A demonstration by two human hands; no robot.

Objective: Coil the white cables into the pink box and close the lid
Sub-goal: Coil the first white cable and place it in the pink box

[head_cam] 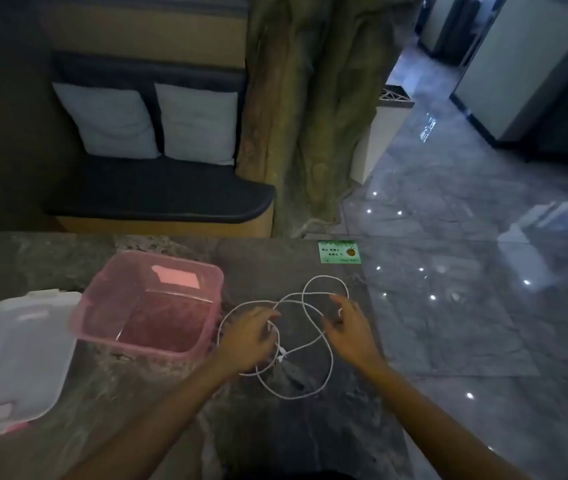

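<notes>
Head view: stone table (327, 427), pink box (150, 306) open near its far edge, lid (15, 355) at left edge. White cables (313, 336) sprawl limp beside box; light, floppy, best gathered near plugs. Left hand (246, 336) fingers curled onto cable, clamp unclear; right hand (348, 327) spread open.

lid (15, 355) left | box (150, 303) middle | cables (296, 327) right, all on table (310, 427)

You had one pink box (150, 303), one white lid (15, 358), tangled white cable (310, 341), one green card (339, 252), and two cushions (109, 121).
</notes>
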